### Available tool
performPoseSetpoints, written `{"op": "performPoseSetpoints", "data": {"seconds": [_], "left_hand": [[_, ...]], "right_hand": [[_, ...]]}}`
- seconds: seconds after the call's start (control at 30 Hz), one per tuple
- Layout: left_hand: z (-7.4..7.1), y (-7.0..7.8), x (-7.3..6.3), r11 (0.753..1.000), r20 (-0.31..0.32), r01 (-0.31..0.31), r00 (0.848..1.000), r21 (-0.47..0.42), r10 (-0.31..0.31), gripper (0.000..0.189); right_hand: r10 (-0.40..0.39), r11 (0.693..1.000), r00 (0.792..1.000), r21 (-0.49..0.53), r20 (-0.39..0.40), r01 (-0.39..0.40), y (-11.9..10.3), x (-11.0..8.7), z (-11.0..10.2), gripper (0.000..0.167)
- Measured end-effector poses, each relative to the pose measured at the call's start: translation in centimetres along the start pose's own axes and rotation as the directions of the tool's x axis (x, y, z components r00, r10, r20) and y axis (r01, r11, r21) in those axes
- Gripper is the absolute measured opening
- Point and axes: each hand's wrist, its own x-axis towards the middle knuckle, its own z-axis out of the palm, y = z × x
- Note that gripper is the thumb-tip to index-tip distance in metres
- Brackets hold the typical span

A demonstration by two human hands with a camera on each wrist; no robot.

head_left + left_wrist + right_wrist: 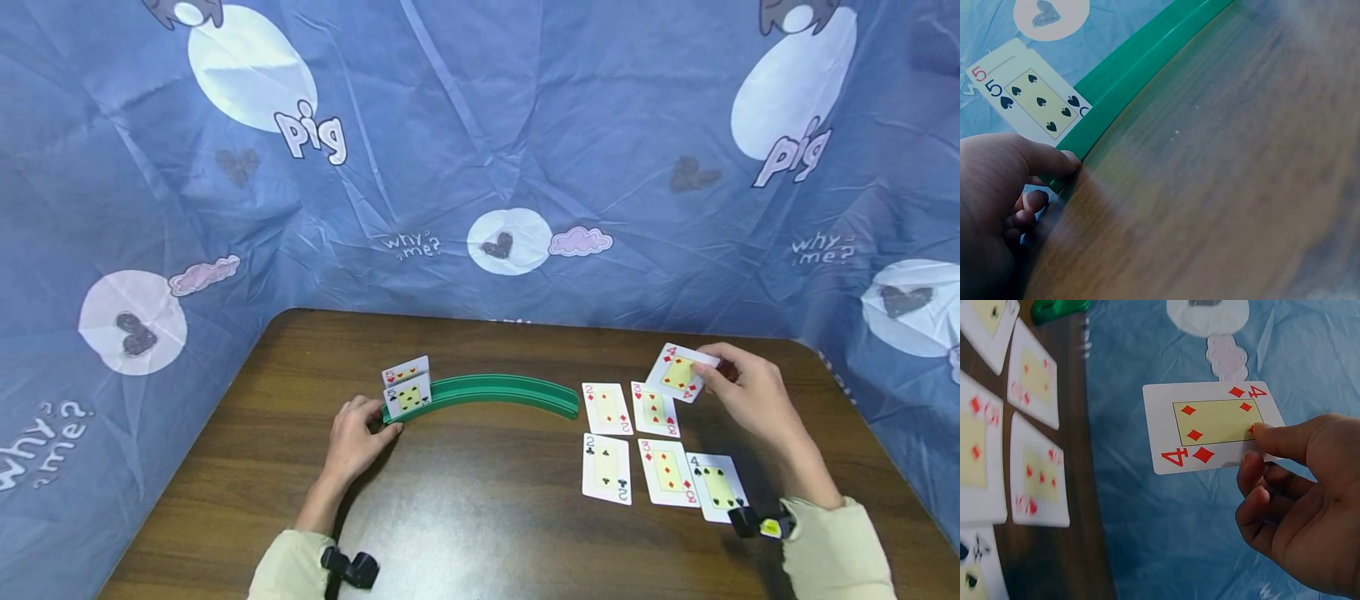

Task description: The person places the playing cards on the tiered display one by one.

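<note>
My left hand (351, 440) grips the left end of a curved green card holder (495, 388), thumb on its front edge in the left wrist view. Two cards stand upright in that end: a five of spades (409, 395) in front and a red five (406, 372) behind, mostly hidden. On the right, my right hand (753, 396) pinches a four of diamonds (1213, 428) by one end between thumb and fingers, face up. In the head view this card overlaps the top of a three of hearts (655, 412) lying on the table.
Beside the three of hearts lies a two of diamonds (607, 408). Nearer the front are a two of clubs (607, 468), a three of diamonds (664, 472) and a four of spades (716, 483), its left edge against the three. A blue printed cloth (420, 167) hangs behind the brown table (480, 517).
</note>
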Motion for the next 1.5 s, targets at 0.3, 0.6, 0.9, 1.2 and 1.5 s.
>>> {"op": "performPoseSetpoints", "data": {"seconds": [0.3, 0.6, 0.9, 1.2, 1.5], "left_hand": [[0.0, -0.2, 0.0, 1.000, -0.020, -0.018, 1.000, -0.009, 0.018, 0.025], [0.0, -0.2, -0.1, 1.000, -0.018, -0.013, 1.000, -0.013, 0.013, 0.026], [0.0, -0.2, -0.1, 1.000, -0.014, -0.013, 1.000, -0.005, 0.013, 0.026], [0.0, -0.1, -0.1, 1.000, 0.001, -0.002, 1.000, -0.001, 0.002, 0.025], [0.0, -0.1, 0.0, 1.000, 0.002, -0.001, 1.000, -0.006, 0.001, 0.026]], "right_hand": [[-0.027, 0.998, 0.999, 0.054, 0.038, 0.025, -2.6, 1.6, 1.2, 0.018], [-0.062, 0.992, 0.996, 0.116, 0.061, 0.055, -5.2, 2.9, 2.5, 0.016], [-0.072, 0.982, 0.993, 0.179, 0.095, 0.054, -7.4, 4.2, 4.0, 0.016], [-0.116, 0.965, 0.987, 0.246, 0.112, 0.086, -9.7, 5.3, 5.6, 0.013], [-0.126, 0.953, 0.981, 0.293, 0.146, 0.079, -11.5, 6.1, 7.1, 0.013]]}}
